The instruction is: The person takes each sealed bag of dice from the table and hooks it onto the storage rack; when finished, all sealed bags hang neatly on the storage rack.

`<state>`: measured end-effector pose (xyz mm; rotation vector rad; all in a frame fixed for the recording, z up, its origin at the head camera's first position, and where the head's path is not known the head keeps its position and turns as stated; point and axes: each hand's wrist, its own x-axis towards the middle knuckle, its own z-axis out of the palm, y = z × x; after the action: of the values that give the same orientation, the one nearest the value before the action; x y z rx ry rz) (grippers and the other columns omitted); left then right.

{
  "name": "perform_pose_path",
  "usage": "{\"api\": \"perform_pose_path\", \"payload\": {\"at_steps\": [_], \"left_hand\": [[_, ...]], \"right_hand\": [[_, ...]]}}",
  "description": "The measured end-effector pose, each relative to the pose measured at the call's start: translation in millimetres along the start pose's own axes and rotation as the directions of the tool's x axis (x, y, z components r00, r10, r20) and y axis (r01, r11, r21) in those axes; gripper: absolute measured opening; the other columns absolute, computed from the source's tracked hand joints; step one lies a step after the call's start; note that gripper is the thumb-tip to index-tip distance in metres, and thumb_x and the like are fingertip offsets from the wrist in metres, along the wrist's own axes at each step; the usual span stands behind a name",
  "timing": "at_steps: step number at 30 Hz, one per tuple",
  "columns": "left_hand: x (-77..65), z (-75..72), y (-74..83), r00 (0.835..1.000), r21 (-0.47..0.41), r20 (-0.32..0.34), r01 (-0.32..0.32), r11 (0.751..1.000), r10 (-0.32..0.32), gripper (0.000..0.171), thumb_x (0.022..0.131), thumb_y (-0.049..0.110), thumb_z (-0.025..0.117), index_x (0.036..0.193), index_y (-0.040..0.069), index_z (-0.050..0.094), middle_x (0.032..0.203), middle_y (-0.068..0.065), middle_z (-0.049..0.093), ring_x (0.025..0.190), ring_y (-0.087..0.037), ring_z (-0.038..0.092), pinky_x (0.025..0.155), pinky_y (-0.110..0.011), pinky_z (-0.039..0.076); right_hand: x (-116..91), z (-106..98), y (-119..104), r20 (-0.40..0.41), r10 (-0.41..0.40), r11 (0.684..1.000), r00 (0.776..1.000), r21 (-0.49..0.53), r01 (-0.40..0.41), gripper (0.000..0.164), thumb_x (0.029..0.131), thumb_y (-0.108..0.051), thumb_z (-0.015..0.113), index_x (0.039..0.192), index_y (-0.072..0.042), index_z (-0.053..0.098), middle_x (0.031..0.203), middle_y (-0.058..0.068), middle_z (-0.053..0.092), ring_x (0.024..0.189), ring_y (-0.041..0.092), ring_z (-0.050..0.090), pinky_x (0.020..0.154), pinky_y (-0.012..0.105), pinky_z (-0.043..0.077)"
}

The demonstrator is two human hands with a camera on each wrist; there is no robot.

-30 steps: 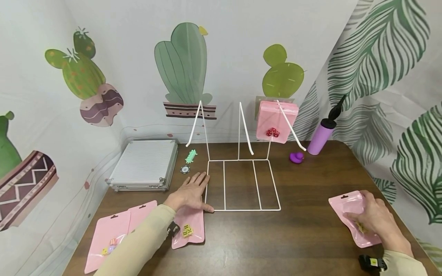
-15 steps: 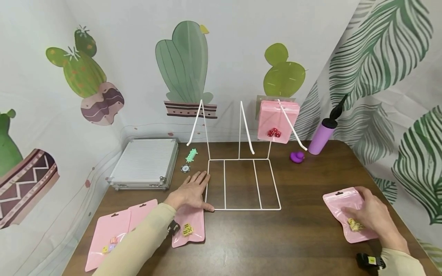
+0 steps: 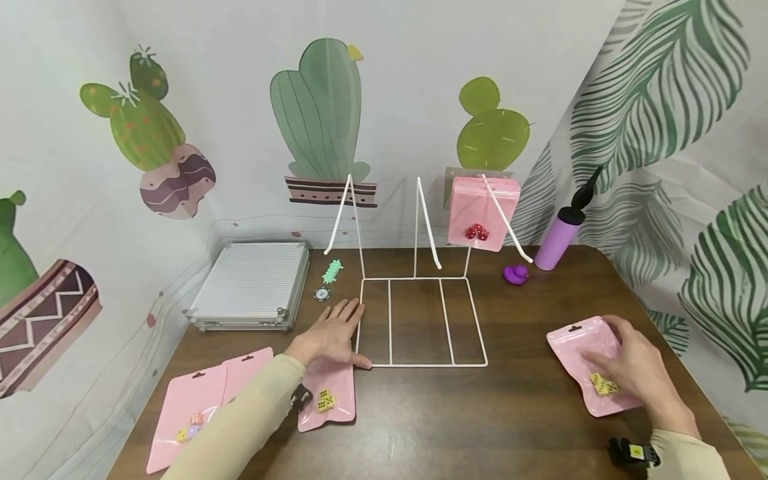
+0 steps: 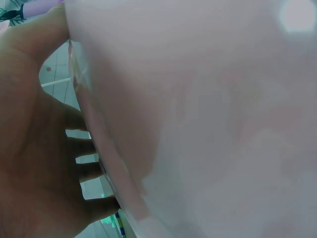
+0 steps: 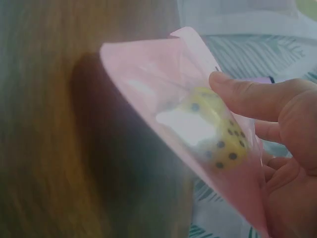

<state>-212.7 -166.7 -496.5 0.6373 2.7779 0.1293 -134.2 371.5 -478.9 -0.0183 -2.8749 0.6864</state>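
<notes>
My right hand [image 3: 645, 370] pinches a pink zip bag [image 3: 579, 341] with yellow dice inside, thumb on the front and fingers behind. The right wrist view has the bag [image 5: 148, 74] tilted over the brown table, its shadow beside it. On the left, my left hand [image 3: 329, 337] rests with fingers spread at the front left corner of a white wire rack [image 3: 420, 365]. Under its palm and wrist lies another pink bag [image 3: 342, 387] of yellow dice, partly hidden. Close to the left wrist camera, blurred pink plastic [image 4: 208, 124] fills most of the view.
Several pink bags with red dice [image 3: 480, 207] hang on the rack's right hook. More pink bags [image 3: 192, 393] lie at the left, partly under the sleeve. Behind are a silver case [image 3: 249, 283], a poker chip [image 3: 322, 294], a green toy [image 3: 332, 271], a purple duck [image 3: 515, 274] and a purple pump [image 3: 559, 239].
My right hand has carried its bag left and slightly toward the back, off the table's right edge area. My left hand and the rack stay where they were.
</notes>
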Motion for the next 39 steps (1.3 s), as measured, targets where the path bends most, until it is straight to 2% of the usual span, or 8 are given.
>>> {"api": "perform_pose_path", "payload": {"at_steps": [8, 19, 29, 39], "left_hand": [[1.0, 0.9, -0.5, 1.0, 0.004, 0.001, 0.002, 1.0, -0.002, 0.131, 0.061, 0.083, 0.066, 0.157, 0.009, 0.015, 0.164, -0.012, 0.01, 0.15, -0.034, 0.01, 0.119, -0.057, 0.014], [1.1, 0.8, 0.3, 1.0, 0.003, 0.007, 0.009, 1.0, -0.009, 0.131, 0.061, 0.082, 0.067, 0.157, 0.01, 0.014, 0.164, -0.012, 0.009, 0.15, -0.033, 0.009, 0.119, -0.057, 0.014], [1.2, 1.2, 0.3, 1.0, 0.006, 0.012, 0.012, 1.0, -0.012, 0.131, 0.062, 0.083, 0.066, 0.157, 0.01, 0.014, 0.164, -0.011, 0.009, 0.151, -0.033, 0.009, 0.119, -0.056, 0.014], [1.1, -1.1, 0.1, 1.0, 0.019, 0.015, -0.005, 1.0, 0.004, 0.132, 0.061, 0.084, 0.065, 0.157, 0.008, 0.015, 0.164, -0.013, 0.011, 0.15, -0.035, 0.011, 0.118, -0.057, 0.017]], "right_hand": [[1.9, 3.4, -25.7, -0.057, -0.07, 0.997, 0.996, 0.032, 0.072, 0.081, 0.073, -0.028, 0.086, 0.134, 0.003, 0.043, 0.112, 0.037, 0.053, 0.099, 0.054, 0.051, 0.077, 0.066, 0.039], [2.8, 3.9, -63.4, -0.125, -0.159, 0.984, 0.979, 0.06, 0.168, 0.08, 0.07, -0.025, 0.088, 0.135, -0.005, 0.046, 0.106, 0.027, 0.057, 0.088, 0.04, 0.054, 0.071, 0.057, 0.042], [5.0, 13.6, -108.1, -0.173, -0.288, 0.949, 0.942, 0.08, 0.305, 0.077, 0.067, -0.018, 0.089, 0.133, -0.007, 0.051, 0.104, 0.019, 0.061, 0.089, 0.031, 0.056, 0.069, 0.049, 0.044], [6.8, 18.3, -138.2, -0.222, -0.343, 0.923, 0.913, 0.103, 0.371, 0.081, 0.064, -0.02, 0.091, 0.135, -0.013, 0.053, 0.108, 0.01, 0.062, 0.087, 0.018, 0.052, 0.069, 0.037, 0.044]]}}
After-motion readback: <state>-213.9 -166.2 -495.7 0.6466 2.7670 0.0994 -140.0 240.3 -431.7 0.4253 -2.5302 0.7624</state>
